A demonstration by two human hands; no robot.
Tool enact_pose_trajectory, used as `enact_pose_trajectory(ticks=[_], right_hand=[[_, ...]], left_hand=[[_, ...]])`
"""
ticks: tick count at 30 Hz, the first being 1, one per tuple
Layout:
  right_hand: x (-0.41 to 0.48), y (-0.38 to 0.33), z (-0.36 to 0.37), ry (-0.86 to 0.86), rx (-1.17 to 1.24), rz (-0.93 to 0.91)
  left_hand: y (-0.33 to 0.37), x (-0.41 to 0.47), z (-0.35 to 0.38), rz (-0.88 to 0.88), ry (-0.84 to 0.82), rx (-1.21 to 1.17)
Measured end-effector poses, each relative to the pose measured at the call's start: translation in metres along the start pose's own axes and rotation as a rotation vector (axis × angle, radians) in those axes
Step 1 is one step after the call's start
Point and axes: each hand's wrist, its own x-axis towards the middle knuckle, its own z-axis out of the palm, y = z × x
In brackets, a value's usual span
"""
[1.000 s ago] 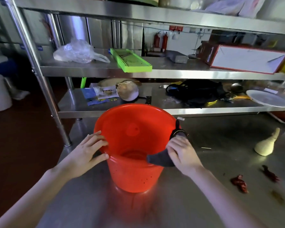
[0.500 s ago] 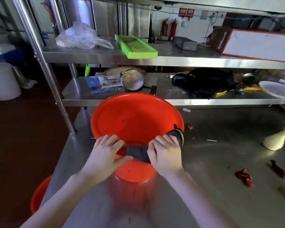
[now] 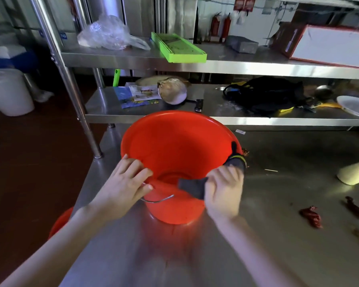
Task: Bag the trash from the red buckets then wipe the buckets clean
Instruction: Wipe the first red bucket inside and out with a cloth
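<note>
Red bucket (image 3: 174, 154) on the counter (image 3: 278, 235), near its left edge, tipped toward the camera — mouth facing up and this way, axis leaning back from base to rim, base nearest the viewer. Wire handle (image 3: 157, 200) hanging loose against the near wall. Left hand (image 3: 125, 184) clamped on the near-left rim, fingers draped inside, thumb on the outside wall. Right hand (image 3: 223, 191) closed round a dark cloth (image 3: 195, 186), pressing it onto the near-right rim; one end poking into the bucket, the other, yellow-trimmed, trailing up along the right rim. Slight blur on that hand. Second red bucket (image 3: 60, 221) peeking out below the counter's left edge, mostly hidden. Further right on the counter: two dried chillies (image 3: 311, 216), a pale cone-shaped thing (image 3: 354, 171). Behind, low shelf (image 3: 257, 119) with a black bag (image 3: 265, 95); upper shelf carrying a green tray (image 3: 177, 48) and a clear plastic bag (image 3: 108, 33).
</note>
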Motion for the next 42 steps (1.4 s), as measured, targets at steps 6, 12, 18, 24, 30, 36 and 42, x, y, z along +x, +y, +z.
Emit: enact_pose_trajectory(ticks=[6, 12, 18, 24, 30, 36, 42], right_hand=[[-0.015, -0.035, 0.006, -0.047, -0.046, -0.197], [0.054, 0.052, -0.030, -0.397, -0.035, -0.257], [0.017, 0.013, -0.016, -0.203, -0.029, -0.101], [-0.007, -0.034, -0.006, -0.145, 0.081, -0.206], [0.054, 0.032, -0.027, -0.531, 0.084, -0.211], [0.051, 0.034, -0.022, -0.404, 0.043, -0.136], [-0.020, -0.056, -0.007, -0.117, -0.028, -0.124]], left_hand=[[0.036, -0.009, 0.005, -0.107, 0.083, -0.104], [0.042, -0.012, 0.001, -0.129, 0.095, -0.226], [0.055, -0.009, -0.001, -0.179, 0.102, -0.151], [0.071, -0.018, -0.011, -0.204, 0.081, -0.161], [-0.007, -0.028, -0.037, -0.085, -0.089, -0.116], [-0.010, -0.031, -0.023, -0.052, -0.040, -0.154], [0.035, -0.037, -0.005, -0.095, 0.166, -0.125]])
